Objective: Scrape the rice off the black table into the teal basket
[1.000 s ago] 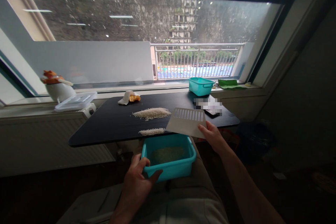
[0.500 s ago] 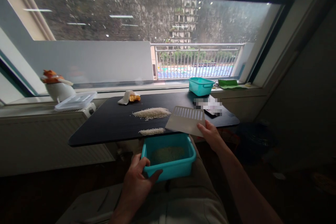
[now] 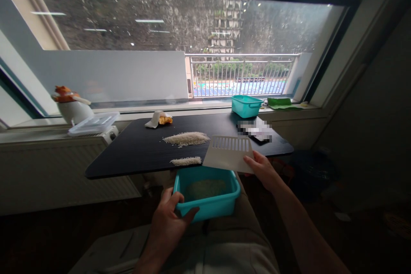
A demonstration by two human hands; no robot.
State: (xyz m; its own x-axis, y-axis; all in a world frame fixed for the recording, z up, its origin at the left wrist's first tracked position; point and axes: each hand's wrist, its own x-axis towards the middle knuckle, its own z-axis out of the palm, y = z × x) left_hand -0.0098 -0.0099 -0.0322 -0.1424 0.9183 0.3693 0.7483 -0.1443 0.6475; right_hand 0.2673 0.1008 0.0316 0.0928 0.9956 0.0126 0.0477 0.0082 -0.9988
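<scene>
Just below the near edge of the black, round-cornered tabletop (image 3: 135, 150), the left hand (image 3: 168, 214) is clamped on the left rim of a rectangular turquoise plastic tub (image 3: 208, 210) with a dim, grainy layer inside. Above that tabletop edge, the right hand (image 3: 263, 169) grips a flat white slotted plate (image 3: 227, 160) by its right side. On the tabletop lie a long heap of white rice-like grains (image 3: 186, 138) and, nearer its edge, a shorter strip of the same grains (image 3: 185, 161).

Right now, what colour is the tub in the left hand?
Turquoise tub, seen best in the head view.
</scene>
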